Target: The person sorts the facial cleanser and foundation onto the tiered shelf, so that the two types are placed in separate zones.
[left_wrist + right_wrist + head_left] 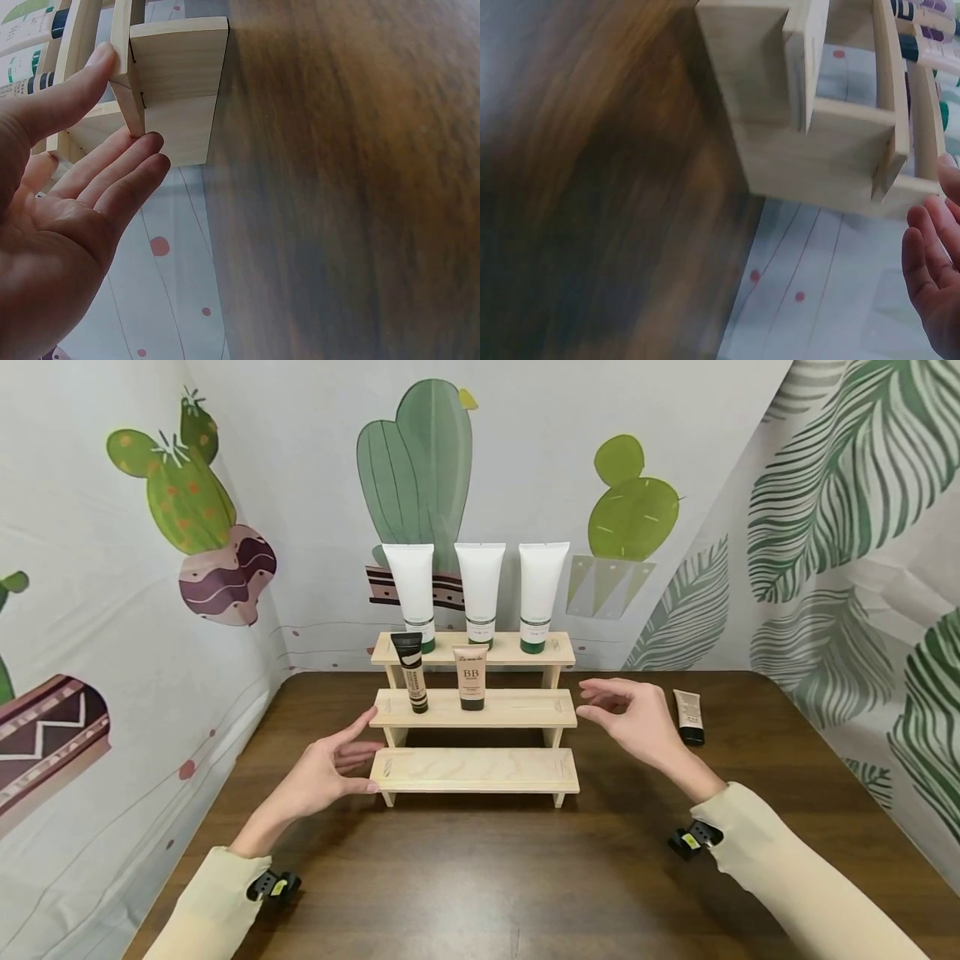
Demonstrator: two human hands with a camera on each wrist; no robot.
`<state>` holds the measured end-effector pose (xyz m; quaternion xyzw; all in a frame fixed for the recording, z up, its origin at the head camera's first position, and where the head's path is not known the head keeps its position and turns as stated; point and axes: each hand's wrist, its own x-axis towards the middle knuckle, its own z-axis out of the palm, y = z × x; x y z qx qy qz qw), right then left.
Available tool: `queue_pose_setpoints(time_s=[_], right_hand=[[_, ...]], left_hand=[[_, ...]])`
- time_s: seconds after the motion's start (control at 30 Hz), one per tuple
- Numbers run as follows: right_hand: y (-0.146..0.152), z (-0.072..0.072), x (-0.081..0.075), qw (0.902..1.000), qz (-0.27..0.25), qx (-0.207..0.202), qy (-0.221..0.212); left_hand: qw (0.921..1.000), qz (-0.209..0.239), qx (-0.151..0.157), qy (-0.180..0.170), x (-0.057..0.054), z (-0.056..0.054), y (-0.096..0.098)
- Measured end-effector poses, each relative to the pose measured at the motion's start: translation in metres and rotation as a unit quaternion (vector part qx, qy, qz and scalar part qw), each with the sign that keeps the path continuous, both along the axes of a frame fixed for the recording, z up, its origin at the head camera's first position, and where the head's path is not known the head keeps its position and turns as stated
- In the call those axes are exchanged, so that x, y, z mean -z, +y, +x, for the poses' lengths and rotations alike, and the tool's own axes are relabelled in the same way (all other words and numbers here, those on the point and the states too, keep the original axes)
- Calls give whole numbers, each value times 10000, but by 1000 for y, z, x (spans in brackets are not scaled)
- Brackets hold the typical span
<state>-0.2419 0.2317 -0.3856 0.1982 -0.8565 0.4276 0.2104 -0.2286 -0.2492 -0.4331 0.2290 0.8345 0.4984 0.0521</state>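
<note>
A pale wooden three-step display rack [474, 768] stands on the table. My left hand [322, 777] is at its left end, fingers extended, thumb touching the bottom step's edge; the wrist view shows the left thumb [79, 90] against the wood. Beside the right end of the middle step, my right hand [633, 718] hovers with loosely bent fingers, holding nothing. On the middle step stand a slim black-and-beige tube [414, 677], tilted, and a beige BB cream tube [471, 681]. The top step carries three white tubes with green caps, including the middle white tube [480, 593].
Another small beige tube with a black cap [690, 717] lies at the right on the dark wooden table [480, 885]. Behind the rack hangs a cloth backdrop [315, 510] printed with cacti and leaves.
</note>
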Motion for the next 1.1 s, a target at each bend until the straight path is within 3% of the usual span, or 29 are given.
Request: queue_pose_setpoints(time_s=[0.2, 0.53, 0.87, 1.1], right_hand=[[25, 3, 6, 9997, 87, 138, -167], [70, 2, 18, 9969, 445, 637, 117], [113, 2, 29, 9893, 986, 1075, -61], [147, 0, 38, 9810, 1279, 1401, -406]], left_hand=[[10000, -9, -5, 40, -1, 0, 1], [10000, -50, 5, 55, 0, 0, 2], [10000, -70, 5, 60, -3, 2, 2], [10000, -72, -5, 67, -2, 2, 2]])
